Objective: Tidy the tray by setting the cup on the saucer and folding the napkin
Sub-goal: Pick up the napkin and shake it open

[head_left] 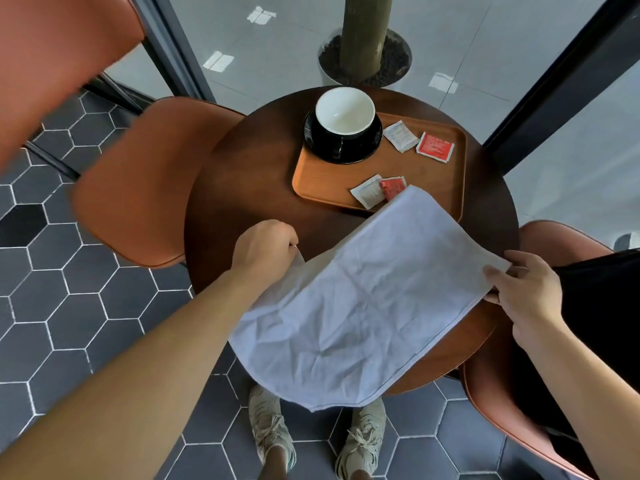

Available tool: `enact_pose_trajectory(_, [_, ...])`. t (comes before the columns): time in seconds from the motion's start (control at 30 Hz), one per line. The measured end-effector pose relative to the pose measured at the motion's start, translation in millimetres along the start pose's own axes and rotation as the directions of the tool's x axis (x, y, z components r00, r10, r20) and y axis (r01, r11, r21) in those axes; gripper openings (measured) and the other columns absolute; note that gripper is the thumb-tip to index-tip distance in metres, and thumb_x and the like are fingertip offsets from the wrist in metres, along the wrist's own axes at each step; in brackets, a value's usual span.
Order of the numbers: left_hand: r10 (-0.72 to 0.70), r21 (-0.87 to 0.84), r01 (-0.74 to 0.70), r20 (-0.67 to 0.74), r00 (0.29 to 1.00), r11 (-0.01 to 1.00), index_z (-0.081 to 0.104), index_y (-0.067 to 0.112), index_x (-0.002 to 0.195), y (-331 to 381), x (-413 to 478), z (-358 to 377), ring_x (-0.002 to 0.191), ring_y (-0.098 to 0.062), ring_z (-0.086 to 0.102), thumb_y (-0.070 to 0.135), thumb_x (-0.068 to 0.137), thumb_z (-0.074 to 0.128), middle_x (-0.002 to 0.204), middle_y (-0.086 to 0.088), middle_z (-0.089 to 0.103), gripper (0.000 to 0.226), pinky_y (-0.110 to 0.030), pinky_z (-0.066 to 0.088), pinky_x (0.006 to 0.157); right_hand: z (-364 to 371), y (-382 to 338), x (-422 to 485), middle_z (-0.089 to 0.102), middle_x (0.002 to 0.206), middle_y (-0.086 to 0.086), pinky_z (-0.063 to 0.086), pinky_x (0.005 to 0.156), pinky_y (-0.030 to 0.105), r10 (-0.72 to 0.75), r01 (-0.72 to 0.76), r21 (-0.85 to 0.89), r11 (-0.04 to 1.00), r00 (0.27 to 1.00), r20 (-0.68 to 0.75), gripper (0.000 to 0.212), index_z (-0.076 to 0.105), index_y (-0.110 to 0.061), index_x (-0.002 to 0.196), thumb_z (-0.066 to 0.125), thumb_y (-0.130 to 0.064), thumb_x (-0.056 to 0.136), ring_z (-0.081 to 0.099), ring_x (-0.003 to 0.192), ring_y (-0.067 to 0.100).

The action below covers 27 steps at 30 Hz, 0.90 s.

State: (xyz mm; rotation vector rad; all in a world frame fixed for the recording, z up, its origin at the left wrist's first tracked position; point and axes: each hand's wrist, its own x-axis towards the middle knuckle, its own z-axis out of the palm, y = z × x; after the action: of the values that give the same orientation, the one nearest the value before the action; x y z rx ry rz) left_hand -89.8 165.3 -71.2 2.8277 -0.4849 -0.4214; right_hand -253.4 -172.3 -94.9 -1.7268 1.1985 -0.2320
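Presently yours: one pale napkin [363, 296], unfolded and creased, held between your hands over the near side of the round table [249, 174]. Its far corner overlaps the near rim of the tray [446, 188]; its near corner hangs past the table edge.
Left hand [265, 245]: fingers curled round the napkin's left corner.
Right hand [523, 289]: thumb and fingers pinching the right corner.
One white cup [344, 112], seated on your black saucer [343, 152], far-left on the tray.
Four sachets [435, 147], two white, two red, loose on the tray.

A round dark table [242, 188] stands on hexagon-tiled floor [76, 306]; a wooden tray [332, 178] lies on its far half.
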Motion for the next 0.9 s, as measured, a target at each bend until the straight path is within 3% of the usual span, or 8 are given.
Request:
enact_pose_trajectory(0.13, [-0.090,-0.253,0.025,-0.247,0.965,0.967,0.077,0.017,0.086,-23,-7,-10,0.085,-0.022,0.067,0.009,0.087,0.064,0.088,-0.001,0.074,0.015,-0.032,0.050,0.072,-9,0,1,0.073,0.087,0.000,0.064,0.065,0.034,-0.052,0.052,0.020,0.998,0.999,0.001,0.019,0.074,-0.029,0.084,0.075,-0.010,0.085,0.074,0.079,0.019])
enact_pose_trajectory(0.23, [-0.371,-0.535,0.069,-0.480,0.795,0.842,0.077,0.022,0.087,-67,-25,-24,0.074,-0.010,0.065,0.021,0.081,0.066,0.080,0.003,0.073,0.013,-0.017,0.046,0.068,-22,-4,-4,0.074,0.077,-0.008,0.060,0.057,0.023,-0.094,0.096,0.098,0.991,0.995,-0.022,0.021,0.074,-0.035,0.080,0.075,-0.014,0.084,0.074,0.069,0.010])
enact_pose_trajectory(0.3, [-0.596,-0.712,0.137,-0.449,0.666,0.689,0.076,0.022,0.092,-95,-35,-22,0.077,-0.021,0.069,0.025,0.081,0.064,0.082,-0.004,0.073,0.017,-0.032,0.058,0.076,-24,-4,-5,0.074,0.077,-0.011,0.060,0.057,0.024,-0.099,0.100,0.108,0.989,0.995,-0.021,0.020,0.074,-0.036,0.083,0.075,-0.016,0.084,0.074,0.069,0.009])
enact_pose_trajectory(0.4, [-0.750,-0.809,0.301,-0.240,0.617,0.506,0.073,0.017,0.093,-111,-39,-3,0.079,-0.033,0.068,0.013,0.086,0.066,0.087,-0.017,0.072,0.011,-0.055,0.059,0.078,-14,-1,3,0.073,0.081,-0.004,0.062,0.064,0.031,-0.057,0.057,0.047,0.997,0.998,0.008,0.018,0.073,-0.032,0.081,0.076,-0.015,0.087,0.075,0.073,0.018])
enact_pose_trajectory(0.53, [-0.749,-0.689,0.416,-0.285,0.598,0.594,0.075,0.010,0.096,-117,-45,17,0.077,-0.027,0.061,0.010,0.087,0.066,0.082,-0.008,0.069,0.012,-0.032,0.043,0.071,-7,-1,21,0.072,0.089,0.003,0.063,0.069,0.037,0.025,-0.025,-0.001,1.000,1.000,-0.016,0.021,0.072,-0.031,0.077,0.075,-0.011,0.086,0.074,0.083,0.026])
enact_pose_trajectory(0.67, [-0.748,-0.679,0.365,-0.429,0.506,0.637,0.071,0.006,0.100,-113,-53,9,0.072,-0.020,0.055,0.013,0.090,0.062,0.077,0.000,0.061,0.015,-0.033,0.043,0.072,-20,-4,32,0.074,0.089,0.001,0.063,0.065,0.037,0.034,-0.027,0.052,0.998,0.990,-0.139,0.020,0.075,-0.036,0.081,0.073,-0.017,0.080,0.074,0.081,0.025])
enact_pose_trajectory(0.77, [-0.723,-0.624,0.431,-0.340,0.602,0.652,0.068,0.006,0.104,-102,-53,5,0.093,-0.033,0.062,0.011,0.088,0.061,0.094,-0.012,0.068,0.018,-0.039,0.047,0.082,-25,0,36,0.073,0.090,0.002,0.062,0.070,0.037,0.065,-0.060,0.039,0.997,0.988,-0.142,0.015,0.074,-0.033,0.080,0.072,-0.018,0.083,0.073,0.084,0.027])
enact_pose_trajectory(0.9, [-0.479,-0.330,0.366,-0.393,0.785,0.870,0.067,0.008,0.117,-71,-39,-6,0.116,-0.043,0.050,0.009,0.084,0.067,0.114,-0.022,0.061,0.034,-0.047,0.040,0.099,-24,0,33,0.071,0.094,0.001,0.061,0.078,0.043,0.045,-0.050,-0.098,0.994,0.998,-0.048,0.014,0.072,-0.024,0.100,0.074,-0.018,0.087,0.072,0.090,0.027])
